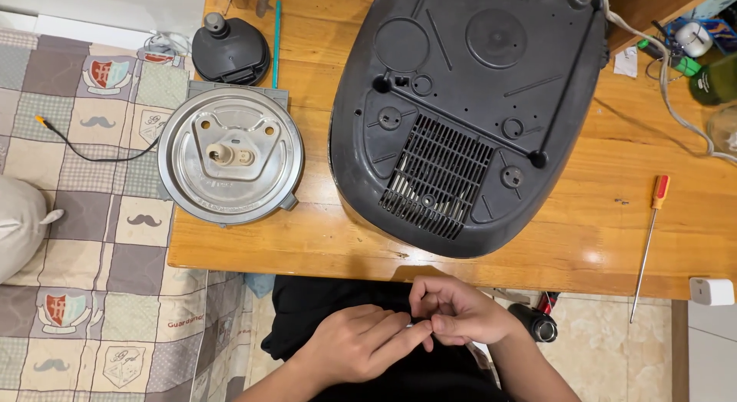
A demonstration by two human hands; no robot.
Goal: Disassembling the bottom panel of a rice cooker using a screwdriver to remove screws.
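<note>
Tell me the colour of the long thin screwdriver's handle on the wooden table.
Red and orange screwdriver handle, head view.

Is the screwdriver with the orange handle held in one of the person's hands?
No. The screwdriver lies on the wooden table at the right, while both hands, left hand and right hand, meet below the table edge.

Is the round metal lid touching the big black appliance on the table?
Apart. The head view shows a strip of bare wooden table between the metal lid and the black appliance.

Upturned cooker base and metal lid crowd table; right side open.
</note>
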